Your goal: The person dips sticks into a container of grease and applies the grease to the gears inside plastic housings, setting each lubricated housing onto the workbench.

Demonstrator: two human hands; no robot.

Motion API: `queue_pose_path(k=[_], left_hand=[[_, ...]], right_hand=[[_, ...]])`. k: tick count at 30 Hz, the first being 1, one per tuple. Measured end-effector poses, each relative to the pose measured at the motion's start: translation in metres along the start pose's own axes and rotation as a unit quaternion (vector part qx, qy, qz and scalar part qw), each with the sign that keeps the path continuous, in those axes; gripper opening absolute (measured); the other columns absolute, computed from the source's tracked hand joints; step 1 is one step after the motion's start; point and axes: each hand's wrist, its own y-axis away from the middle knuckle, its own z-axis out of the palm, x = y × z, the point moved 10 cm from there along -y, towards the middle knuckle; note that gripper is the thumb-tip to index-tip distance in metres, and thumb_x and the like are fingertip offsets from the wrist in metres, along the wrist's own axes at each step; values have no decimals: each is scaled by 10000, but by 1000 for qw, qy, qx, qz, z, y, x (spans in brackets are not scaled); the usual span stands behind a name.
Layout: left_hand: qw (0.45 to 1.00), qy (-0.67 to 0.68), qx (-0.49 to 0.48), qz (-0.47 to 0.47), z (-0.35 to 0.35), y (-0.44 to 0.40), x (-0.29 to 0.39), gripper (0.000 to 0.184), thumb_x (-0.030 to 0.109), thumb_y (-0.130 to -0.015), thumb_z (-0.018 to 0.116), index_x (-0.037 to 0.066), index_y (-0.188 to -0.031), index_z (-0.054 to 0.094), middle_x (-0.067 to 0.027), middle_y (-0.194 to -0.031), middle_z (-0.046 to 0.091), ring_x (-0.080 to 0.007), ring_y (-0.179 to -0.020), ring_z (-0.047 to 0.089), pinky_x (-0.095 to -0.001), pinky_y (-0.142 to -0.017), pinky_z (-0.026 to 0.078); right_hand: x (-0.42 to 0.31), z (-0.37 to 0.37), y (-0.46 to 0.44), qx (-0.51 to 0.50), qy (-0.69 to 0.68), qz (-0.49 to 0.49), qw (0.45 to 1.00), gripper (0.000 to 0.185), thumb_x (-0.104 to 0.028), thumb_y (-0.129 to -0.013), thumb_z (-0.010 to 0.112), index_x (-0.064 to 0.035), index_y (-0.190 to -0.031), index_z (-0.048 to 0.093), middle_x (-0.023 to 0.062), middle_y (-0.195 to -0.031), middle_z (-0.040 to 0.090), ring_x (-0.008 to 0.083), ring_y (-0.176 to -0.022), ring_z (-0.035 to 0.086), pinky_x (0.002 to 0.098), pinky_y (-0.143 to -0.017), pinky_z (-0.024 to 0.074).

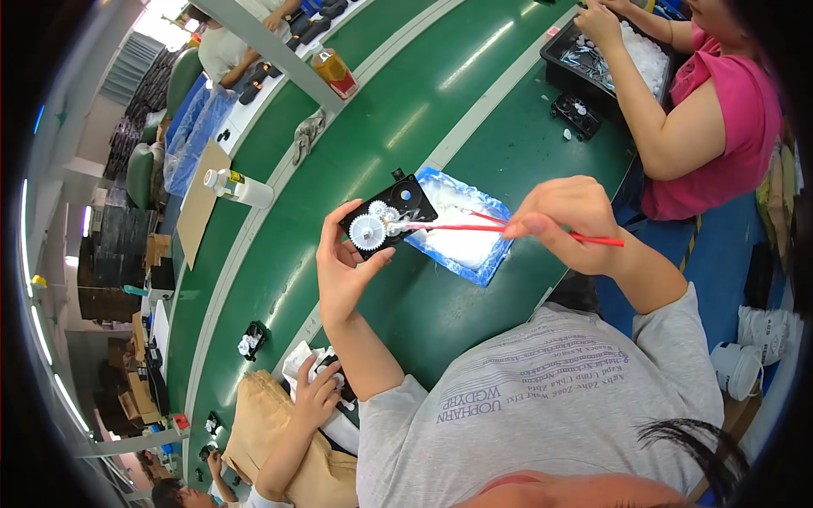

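Observation:
My left hand (pixel 351 262) grips a black plastic gearbox housing (pixel 413 200) by its edges, its open side facing up. Inside sit several white gears (pixel 367 232), the largest close to my fingers. In my right hand (pixel 566 222) is a thin red stick (pixel 457 227), its whitish tip touching the housing near the gears. A second red length (pixel 489 218) reaches from near my right fingers over the tray; I cannot tell whether it joins the first. Under both, a blue-rimmed tray (pixel 484 278) of white paste (pixel 461 245) rests on the green table.
To the right, a co-worker in pink (pixel 677 127) reaches into a black bin (pixel 555 63) near another black housing (pixel 576 114). A white bottle (pixel 241 188), grey rag (pixel 308 135) and amber bottle (pixel 334 72) stand or lie leftward. A co-worker's hand (pixel 318 394) is at lower left, near a small assembly (pixel 252 340).

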Motion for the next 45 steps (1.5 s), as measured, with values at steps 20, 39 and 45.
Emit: queue_pose_path(k=[20, 39, 45], left_hand=[[999, 32, -15, -8, 12, 4, 3, 727, -123, -646, 766, -1, -1302, 477, -120, -1148, 558, -172, -944, 652, -267, -701, 603], [993, 72, -83, -47, 7, 8, -14, 694, -127, -671, 751, 28, -1294, 487, -88, -1197, 538, -149, -1035, 620, -252, -804, 573], [994, 42, -91, -50, 13, 7, -14, 692, -125, -672, 748, 28, -1295, 486, -84, -1224, 533, -144, -1011, 631, -252, -782, 576]], right_hand=[[-5, -14, 6, 17, -17, -5, 1000, 131, -24, -877, 603, 0, -796, 703, 117, -731, 688, 226, -618, 659, 309, -575, 512], [37, -23, 10, 19, -70, 133, 988, 378, -160, -1014, 437, 67, -810, 659, 169, -724, 644, 215, -641, 644, 281, -617, 518], [24, -24, 13, 5, -60, 117, 991, 372, -171, -1010, 451, 58, -809, 665, 167, -728, 652, 218, -640, 648, 279, -604, 513]])
